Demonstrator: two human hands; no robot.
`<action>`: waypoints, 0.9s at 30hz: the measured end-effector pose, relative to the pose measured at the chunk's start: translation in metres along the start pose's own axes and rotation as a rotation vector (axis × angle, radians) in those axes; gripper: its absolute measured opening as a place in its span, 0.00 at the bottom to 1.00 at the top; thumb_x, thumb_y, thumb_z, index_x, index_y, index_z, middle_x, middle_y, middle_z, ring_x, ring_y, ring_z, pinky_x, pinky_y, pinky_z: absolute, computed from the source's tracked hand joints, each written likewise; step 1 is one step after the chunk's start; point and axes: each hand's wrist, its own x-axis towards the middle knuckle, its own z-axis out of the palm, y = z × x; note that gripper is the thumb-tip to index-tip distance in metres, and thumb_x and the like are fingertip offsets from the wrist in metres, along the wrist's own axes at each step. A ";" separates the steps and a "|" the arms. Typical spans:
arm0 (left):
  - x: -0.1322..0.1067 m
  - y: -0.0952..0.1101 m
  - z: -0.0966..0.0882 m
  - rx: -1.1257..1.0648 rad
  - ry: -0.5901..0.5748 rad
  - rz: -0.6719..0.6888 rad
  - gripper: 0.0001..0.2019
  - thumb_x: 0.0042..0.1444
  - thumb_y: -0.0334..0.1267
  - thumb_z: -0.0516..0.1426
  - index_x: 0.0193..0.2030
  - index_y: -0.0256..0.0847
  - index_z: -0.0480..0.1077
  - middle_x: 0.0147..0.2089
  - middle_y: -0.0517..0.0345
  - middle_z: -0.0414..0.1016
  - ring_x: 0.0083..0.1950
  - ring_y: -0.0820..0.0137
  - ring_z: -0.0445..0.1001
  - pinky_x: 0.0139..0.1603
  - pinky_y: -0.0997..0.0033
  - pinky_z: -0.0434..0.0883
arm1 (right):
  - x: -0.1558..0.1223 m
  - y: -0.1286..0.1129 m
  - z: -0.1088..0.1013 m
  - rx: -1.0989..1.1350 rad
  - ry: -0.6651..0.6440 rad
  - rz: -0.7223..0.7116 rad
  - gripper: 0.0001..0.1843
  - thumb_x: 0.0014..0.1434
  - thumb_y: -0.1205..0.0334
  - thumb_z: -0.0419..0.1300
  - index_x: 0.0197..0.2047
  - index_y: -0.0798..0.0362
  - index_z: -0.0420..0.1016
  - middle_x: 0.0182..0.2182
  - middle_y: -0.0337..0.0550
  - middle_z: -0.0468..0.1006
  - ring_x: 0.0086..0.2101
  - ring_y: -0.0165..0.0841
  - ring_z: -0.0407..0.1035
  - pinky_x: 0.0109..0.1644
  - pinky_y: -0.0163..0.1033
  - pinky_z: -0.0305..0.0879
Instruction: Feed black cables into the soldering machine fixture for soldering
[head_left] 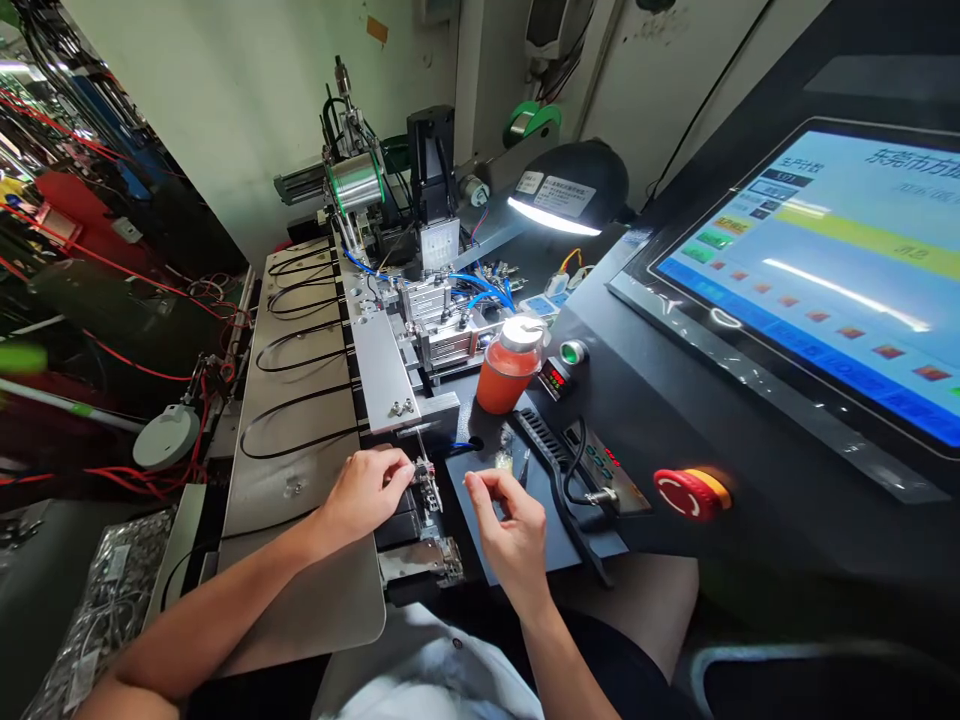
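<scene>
My left hand (369, 492) is at the small metal fixture (427, 484) on the machine's near end, thumb and forefinger pinched together at its left side. Whatever lies between those fingertips is hidden. To the right of the fixture, my right hand (513, 522) hovers above a grey plate (480, 535), thumb and forefinger closed to a pinch. Anything in that pinch is too small to make out. Black cables (289, 405) lie in loops across the metal shelf (311, 375) left of the fixture, their ends running into the machine.
An orange bottle (502, 378) stands behind my right hand, under a lit lamp (570, 190). A solder wire spool (356, 185) is mounted at the back. On the right are a red emergency stop button (686, 494) and a touchscreen (840, 270). Bagged parts (120, 590) lie lower left.
</scene>
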 end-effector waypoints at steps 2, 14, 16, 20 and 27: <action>0.001 0.002 0.000 0.012 -0.003 -0.019 0.12 0.61 0.37 0.52 0.31 0.39 0.73 0.30 0.59 0.74 0.31 0.72 0.70 0.36 0.73 0.62 | 0.002 0.003 0.000 0.005 -0.028 0.001 0.14 0.63 0.58 0.55 0.27 0.52 0.68 0.20 0.34 0.68 0.21 0.27 0.61 0.26 0.32 0.59; 0.003 0.009 0.003 0.090 0.021 -0.030 0.10 0.60 0.34 0.54 0.31 0.39 0.75 0.29 0.60 0.76 0.30 0.73 0.71 0.34 0.74 0.61 | 0.027 0.015 0.031 0.062 -0.316 -0.047 0.19 0.66 0.57 0.47 0.24 0.50 0.52 0.20 0.32 0.54 0.22 0.27 0.52 0.26 0.35 0.50; 0.003 0.007 0.005 0.127 0.039 -0.004 0.09 0.60 0.34 0.54 0.31 0.39 0.74 0.29 0.60 0.76 0.30 0.72 0.72 0.34 0.74 0.62 | 0.026 0.018 0.037 0.097 -0.301 -0.074 0.18 0.66 0.57 0.47 0.24 0.49 0.51 0.20 0.31 0.52 0.21 0.27 0.50 0.26 0.35 0.49; -0.004 -0.003 0.013 0.259 0.227 0.170 0.07 0.61 0.35 0.55 0.36 0.39 0.75 0.32 0.59 0.76 0.32 0.72 0.74 0.33 0.75 0.65 | 0.023 0.023 0.042 0.128 -0.274 -0.075 0.19 0.67 0.57 0.45 0.24 0.49 0.50 0.20 0.31 0.52 0.21 0.26 0.49 0.25 0.35 0.48; -0.015 -0.014 0.014 0.553 0.334 0.557 0.16 0.67 0.28 0.46 0.48 0.43 0.73 0.40 0.60 0.77 0.32 0.75 0.73 0.31 0.77 0.67 | 0.022 0.022 0.043 0.132 -0.273 -0.048 0.18 0.67 0.57 0.45 0.24 0.49 0.50 0.20 0.31 0.52 0.21 0.26 0.50 0.25 0.34 0.49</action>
